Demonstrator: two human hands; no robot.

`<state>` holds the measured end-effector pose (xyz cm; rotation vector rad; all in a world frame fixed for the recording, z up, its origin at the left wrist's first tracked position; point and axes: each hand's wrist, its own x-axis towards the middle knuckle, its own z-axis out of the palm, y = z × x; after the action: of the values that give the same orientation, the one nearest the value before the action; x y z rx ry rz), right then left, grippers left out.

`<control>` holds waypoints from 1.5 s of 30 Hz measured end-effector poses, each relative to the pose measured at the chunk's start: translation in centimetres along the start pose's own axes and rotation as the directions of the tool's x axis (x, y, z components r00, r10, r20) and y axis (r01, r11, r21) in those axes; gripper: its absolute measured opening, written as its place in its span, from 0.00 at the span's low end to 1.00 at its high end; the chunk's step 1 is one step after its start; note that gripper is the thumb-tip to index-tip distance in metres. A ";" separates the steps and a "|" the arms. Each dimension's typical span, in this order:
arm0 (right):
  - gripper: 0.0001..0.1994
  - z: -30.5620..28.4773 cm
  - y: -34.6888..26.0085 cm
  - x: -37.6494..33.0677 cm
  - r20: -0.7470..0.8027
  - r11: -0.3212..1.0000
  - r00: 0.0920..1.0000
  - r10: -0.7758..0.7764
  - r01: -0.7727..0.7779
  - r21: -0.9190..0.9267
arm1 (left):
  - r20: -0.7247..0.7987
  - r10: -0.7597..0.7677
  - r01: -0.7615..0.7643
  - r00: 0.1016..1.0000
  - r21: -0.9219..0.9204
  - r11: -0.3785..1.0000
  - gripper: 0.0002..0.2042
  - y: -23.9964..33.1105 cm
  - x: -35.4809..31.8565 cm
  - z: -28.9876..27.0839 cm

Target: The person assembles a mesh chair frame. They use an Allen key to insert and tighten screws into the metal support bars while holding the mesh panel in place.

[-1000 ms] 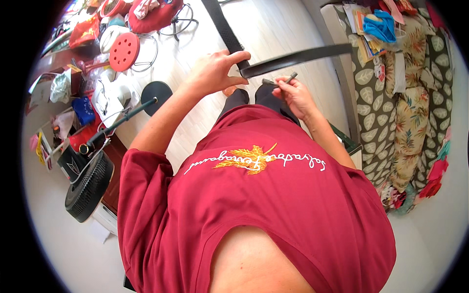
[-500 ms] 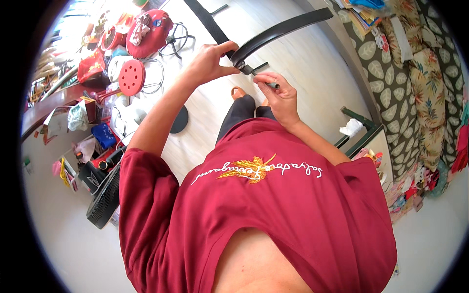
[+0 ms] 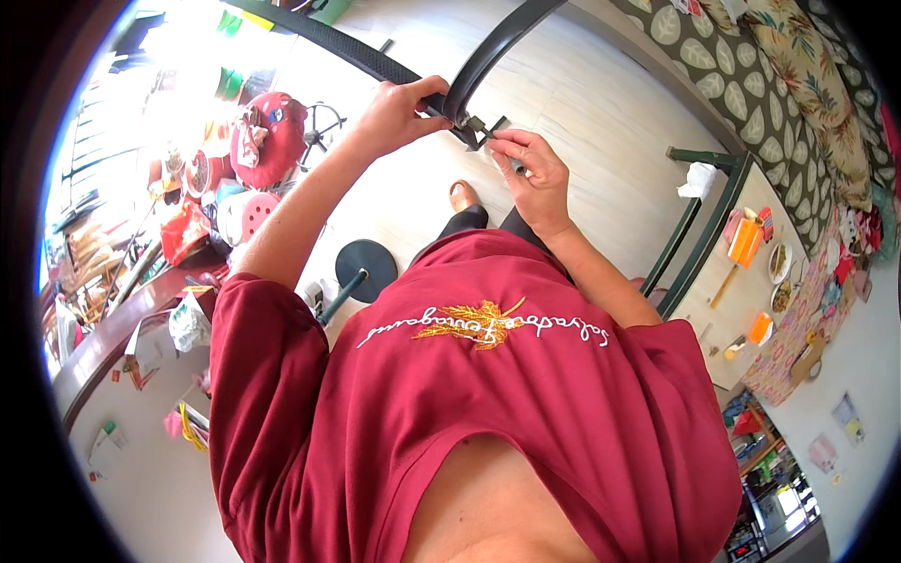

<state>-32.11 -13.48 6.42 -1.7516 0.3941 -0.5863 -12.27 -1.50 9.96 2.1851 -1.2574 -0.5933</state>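
Observation:
A long textured black strip (image 3: 352, 52) and a glossy curved black bar (image 3: 497, 45) meet at a small dark fitting (image 3: 477, 124). Thumb and fingers of my left hand (image 3: 399, 120) are closed around the strip close to this joint. My right hand (image 3: 533, 178) pinches a small tool with a slim grey-green handle (image 3: 517, 166); its front end is at the fitting. The fingers hide part of the tool, so I cannot tell its exact kind. Both hands are in front of me, above the pale floor.
On the right stands a table (image 3: 718, 352) with a dark green frame, bearing bowls and orange items. Left of my legs is a round dark base with a post (image 3: 366, 272). A red round cushion (image 3: 272, 141) and much clutter lie farther left. Leaf-patterned fabric (image 3: 723, 84) covers the right back.
The view has swung, bringing the table and bowls into sight. The strip and bar now lie at another slant. Both hands keep their grips, and the tool's handle has tilted.

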 end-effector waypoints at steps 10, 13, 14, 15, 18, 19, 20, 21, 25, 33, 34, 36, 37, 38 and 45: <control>0.06 0.1 0.6 0.3 0.008 0.983 0.995 0.101 -0.101 0.155 | 0.071 0.138 -0.147 0.988 0.131 0.981 0.13 -2.1 0.3 -0.4; 0.05 0.4 0.3 0.6 -0.005 0.964 0.987 0.161 -0.156 0.216 | 0.061 0.168 -0.175 0.984 0.140 0.975 0.13 -2.4 0.4 -0.6; 0.05 0.5 0.2 0.7 -0.006 0.976 0.991 0.134 -0.131 0.173 | 0.051 0.181 -0.187 0.982 0.134 0.973 0.13 -2.5 0.5 -0.7; 0.05 0.7 0.2 0.8 0.000 0.986 0.994 0.106 -0.106 0.130 | 0.054 0.185 -0.191 0.981 0.150 0.970 0.13 -2.7 0.6 -0.7; 0.06 1.1 0.1 0.9 -0.007 0.968 0.987 0.159 -0.155 0.198 | 0.045 0.209 -0.214 0.977 0.186 0.959 0.15 -3.5 1.4 -0.9; 0.06 1.2 0.0 1.1 -0.009 0.949 0.980 0.200 -0.191 0.253 | 0.053 0.211 -0.217 0.976 0.208 0.954 0.15 -3.4 1.6 -0.9; 0.06 1.1 0.0 1.3 0.018 0.938 0.968 0.252 -0.249 0.242 | 0.060 0.211 -0.219 0.976 0.229 0.948 0.15 -3.3 1.7 -0.9; 0.07 0.6 -0.1 1.3 0.044 0.924 0.952 0.304 -0.306 0.229 | 0.068 0.210 -0.221 0.975 0.249 0.943 0.15 -3.1 1.7 -1.0; 0.10 0.1 0.2 1.8 0.124 0.687 0.842 0.525 -0.505 0.522 | 0.144 0.181 -0.220 0.973 0.339 0.915 0.16 -1.6 1.3 -1.9; 0.11 -0.1 0.4 2.0 0.320 0.208 0.636 0.703 -0.613 0.762 | 0.127 0.199 -0.236 0.972 0.490 0.839 0.16 -1.3 2.2 -1.9; 0.11 -0.1 0.3 2.1 0.350 0.110 0.600 0.719 -0.595 0.796 | 0.120 0.232 -0.260 0.965 0.516 0.816 0.15 -1.4 2.3 -1.9; 0.11 -0.1 -0.3 2.1 0.404 -0.082 0.539 0.739 -0.523 0.849 | 0.207 0.042 -0.150 0.977 0.539 0.829 0.14 0.0 2.8 -2.0; 0.11 0.0 -0.5 2.0 0.373 -0.090 0.529 0.762 -0.484 0.871 | 0.247 -0.056 -0.095 0.967 0.558 0.824 0.14 0.7 3.1 -2.2; 0.11 0.1 -0.6 2.0 0.342 -0.097 0.517 0.785 -0.443 0.891 | 0.340 -0.087 -0.111 0.936 0.523 0.845 0.11 1.5 3.4 -3.0; 0.06 0.2 0.1 1.3 0.191 -0.028 0.457 0.869 -0.339 0.940 | 0.185 0.457 -0.483 0.870 0.504 0.716 0.09 0.1 3.9 -3.4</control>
<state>-30.92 -14.12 6.50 -0.0645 0.9645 -0.3509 -8.44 -4.13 12.13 2.1164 -2.1241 -0.0724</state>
